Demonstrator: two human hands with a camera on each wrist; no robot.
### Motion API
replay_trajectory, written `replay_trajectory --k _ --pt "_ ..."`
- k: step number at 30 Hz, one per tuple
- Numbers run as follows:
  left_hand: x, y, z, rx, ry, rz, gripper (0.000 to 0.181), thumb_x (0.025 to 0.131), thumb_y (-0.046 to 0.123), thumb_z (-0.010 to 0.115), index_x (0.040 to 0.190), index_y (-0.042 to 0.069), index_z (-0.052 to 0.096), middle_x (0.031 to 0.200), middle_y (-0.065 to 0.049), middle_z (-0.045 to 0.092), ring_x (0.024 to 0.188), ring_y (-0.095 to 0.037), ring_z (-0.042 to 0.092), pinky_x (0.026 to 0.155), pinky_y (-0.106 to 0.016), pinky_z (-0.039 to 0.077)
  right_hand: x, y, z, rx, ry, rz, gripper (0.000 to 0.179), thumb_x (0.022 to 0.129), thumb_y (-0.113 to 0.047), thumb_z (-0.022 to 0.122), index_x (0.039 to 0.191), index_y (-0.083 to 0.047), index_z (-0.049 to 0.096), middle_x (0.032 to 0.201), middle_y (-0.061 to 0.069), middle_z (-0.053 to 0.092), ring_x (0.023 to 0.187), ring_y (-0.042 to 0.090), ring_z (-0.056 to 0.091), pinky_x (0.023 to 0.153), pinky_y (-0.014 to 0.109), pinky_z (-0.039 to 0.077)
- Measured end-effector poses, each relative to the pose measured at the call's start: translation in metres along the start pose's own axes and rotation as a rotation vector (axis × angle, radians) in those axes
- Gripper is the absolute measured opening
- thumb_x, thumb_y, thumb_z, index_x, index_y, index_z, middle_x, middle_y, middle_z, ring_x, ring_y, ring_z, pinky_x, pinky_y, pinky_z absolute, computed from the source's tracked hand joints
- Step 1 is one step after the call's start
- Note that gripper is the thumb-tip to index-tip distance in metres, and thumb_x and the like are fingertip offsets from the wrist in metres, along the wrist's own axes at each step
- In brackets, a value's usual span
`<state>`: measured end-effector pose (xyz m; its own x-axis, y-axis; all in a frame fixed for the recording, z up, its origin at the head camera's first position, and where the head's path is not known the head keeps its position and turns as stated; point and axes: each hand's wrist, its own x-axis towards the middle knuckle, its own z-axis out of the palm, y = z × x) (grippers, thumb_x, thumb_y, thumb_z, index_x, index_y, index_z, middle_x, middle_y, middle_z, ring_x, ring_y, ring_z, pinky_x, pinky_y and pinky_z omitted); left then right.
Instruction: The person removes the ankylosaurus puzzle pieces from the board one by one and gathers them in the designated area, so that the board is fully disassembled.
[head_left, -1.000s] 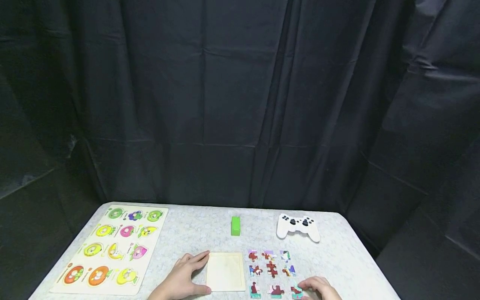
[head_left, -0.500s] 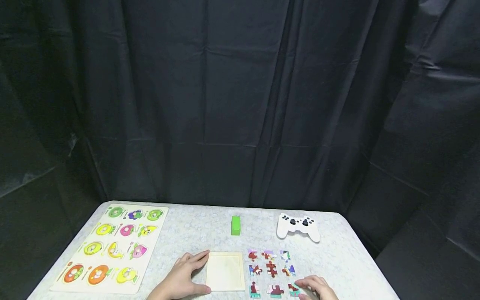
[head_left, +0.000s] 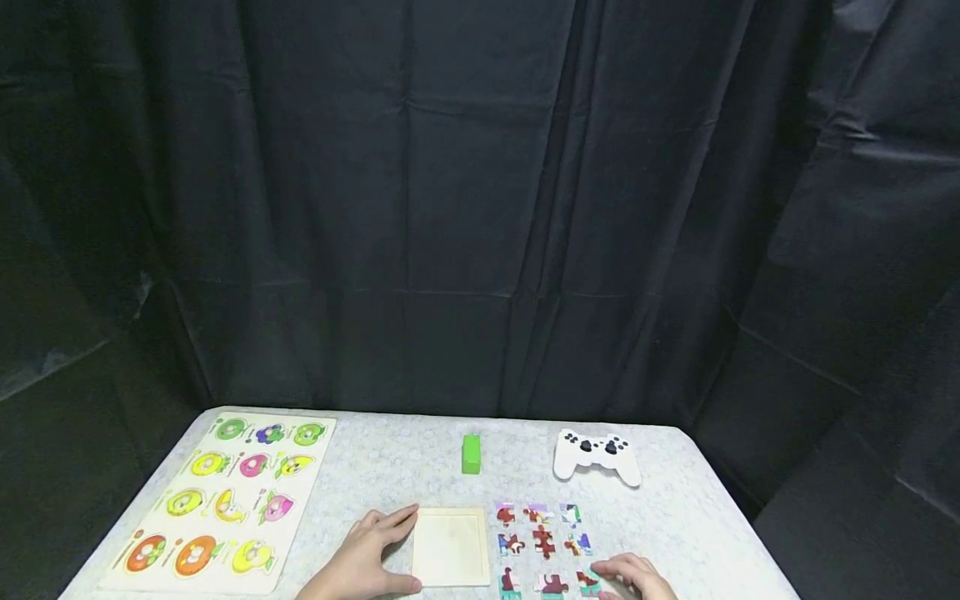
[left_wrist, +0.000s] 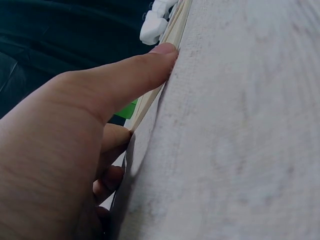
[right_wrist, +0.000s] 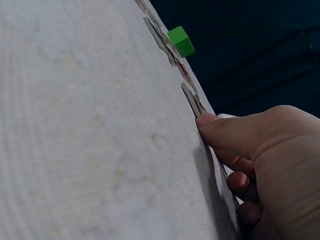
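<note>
A square light-wood puzzle tray (head_left: 451, 547) lies flat at the front middle of the table. My left hand (head_left: 362, 560) rests at its left side, index fingertip at the far corner and thumb at the near corner; the left wrist view shows the thumb (left_wrist: 145, 67) against the tray's edge. Right of the tray, several jigsaw pieces (head_left: 543, 542) lie in spaced rows. My right hand (head_left: 637, 575) touches the right side of the front-right jigsaw piece (head_left: 587, 581), brown and teal. In the right wrist view the thumb (right_wrist: 220, 131) meets that piece's edge.
A green block (head_left: 471, 455) stands behind the tray. A white game controller (head_left: 596, 456) lies at the back right. A large fruit puzzle board (head_left: 225, 508) covers the table's left side. Dark curtains (head_left: 465, 208) hang behind and beside the table.
The front-right jigsaw piece has shifted slightly left, toward the other pieces, with my right hand moving alongside it. My left hand and the tray stay in place.
</note>
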<state>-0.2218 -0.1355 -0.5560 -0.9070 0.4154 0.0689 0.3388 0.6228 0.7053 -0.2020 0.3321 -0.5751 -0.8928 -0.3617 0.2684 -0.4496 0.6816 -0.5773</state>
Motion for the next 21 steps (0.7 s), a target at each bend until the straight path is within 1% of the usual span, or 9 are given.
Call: replay_trajectory --k 5,7,8,10,11,14,17,19,21 --pt "-0.0008 0.0006 0.0006 -0.019 -0.017 0.000 0.097 0.074 0.048 0.093 0.152 0.004 0.057 0.165 -0.006 0.048 0.104 -0.004 0.042 0.094 -0.034 0.041 -0.0013 -0.0028 -0.0034 -0.008 -0.009 0.070 0.024 0.089 -0.023 0.085 0.108 -0.009 0.080 0.101 -0.016 0.068 0.092 -0.005 0.053 0.073 0.023 0.045" --pt "-0.0013 0.0008 0.0004 -0.002 -0.009 0.012 0.098 0.074 0.050 0.093 0.152 0.003 0.057 0.164 -0.006 0.049 0.105 -0.004 0.042 0.094 -0.034 0.042 -0.0010 -0.0037 -0.0052 0.012 -0.024 0.101 0.026 0.090 -0.025 0.085 0.110 -0.009 0.080 0.103 -0.017 0.068 0.093 -0.005 0.053 0.075 0.023 0.046" --pt "-0.0014 0.0008 -0.0002 0.009 -0.002 0.019 0.098 0.073 0.051 0.093 0.151 0.003 0.057 0.164 -0.006 0.049 0.106 -0.004 0.043 0.094 -0.034 0.042 -0.0004 -0.0038 -0.0058 0.019 -0.027 0.095 0.028 0.090 -0.025 0.085 0.111 -0.009 0.079 0.104 -0.015 0.069 0.094 -0.004 0.054 0.076 0.023 0.046" --pt "-0.0013 0.0005 -0.0016 0.034 0.023 0.040 0.099 0.072 0.051 0.094 0.150 0.002 0.058 0.163 -0.007 0.051 0.106 -0.005 0.044 0.094 -0.034 0.042 0.0014 -0.0039 -0.0071 0.053 -0.051 0.108 0.029 0.092 -0.027 0.084 0.114 -0.008 0.079 0.105 -0.017 0.068 0.094 -0.006 0.053 0.077 0.023 0.046" --pt "-0.0011 0.0004 -0.0024 0.042 0.033 0.047 0.099 0.072 0.052 0.094 0.150 0.001 0.059 0.162 -0.007 0.051 0.107 -0.005 0.044 0.094 -0.034 0.042 0.0021 -0.0037 -0.0070 0.060 -0.038 0.077 0.031 0.090 -0.025 0.085 0.114 -0.006 0.078 0.105 -0.014 0.069 0.094 -0.004 0.055 0.077 0.023 0.046" --pt "-0.0004 0.0002 -0.0046 0.053 0.049 0.065 0.098 0.072 0.051 0.094 0.149 0.001 0.060 0.162 -0.007 0.051 0.107 -0.005 0.045 0.095 -0.034 0.042 0.0040 -0.0020 -0.0070 0.093 -0.016 0.004 0.036 0.085 -0.020 0.088 0.114 -0.003 0.077 0.105 -0.016 0.069 0.093 -0.004 0.053 0.076 0.023 0.045" --pt "-0.0003 0.0004 -0.0057 0.058 0.043 0.067 0.098 0.072 0.052 0.093 0.149 0.001 0.059 0.163 -0.008 0.050 0.107 -0.004 0.045 0.096 -0.034 0.042 0.0042 -0.0003 -0.0058 0.101 0.028 -0.077 0.042 0.076 -0.013 0.091 0.113 0.001 0.075 0.104 -0.018 0.068 0.091 -0.004 0.052 0.074 0.023 0.044" --pt "-0.0006 0.0009 -0.0064 0.065 0.039 0.066 0.099 0.073 0.052 0.093 0.149 -0.001 0.059 0.164 -0.009 0.049 0.109 -0.006 0.046 0.098 -0.036 0.042 0.0041 -0.0016 -0.0047 0.094 0.047 -0.073 0.042 0.076 -0.013 0.092 0.112 0.001 0.075 0.103 -0.018 0.067 0.090 -0.005 0.051 0.074 0.022 0.044" --pt "-0.0006 0.0020 -0.0074 0.061 0.031 0.053 0.100 0.072 0.053 0.093 0.149 -0.002 0.058 0.165 -0.011 0.048 0.113 -0.010 0.048 0.101 -0.041 0.043 0.0043 -0.0067 -0.0049 0.093 0.051 -0.009 0.040 0.079 -0.015 0.091 0.112 0.000 0.075 0.102 -0.015 0.067 0.088 -0.006 0.051 0.074 0.021 0.044"
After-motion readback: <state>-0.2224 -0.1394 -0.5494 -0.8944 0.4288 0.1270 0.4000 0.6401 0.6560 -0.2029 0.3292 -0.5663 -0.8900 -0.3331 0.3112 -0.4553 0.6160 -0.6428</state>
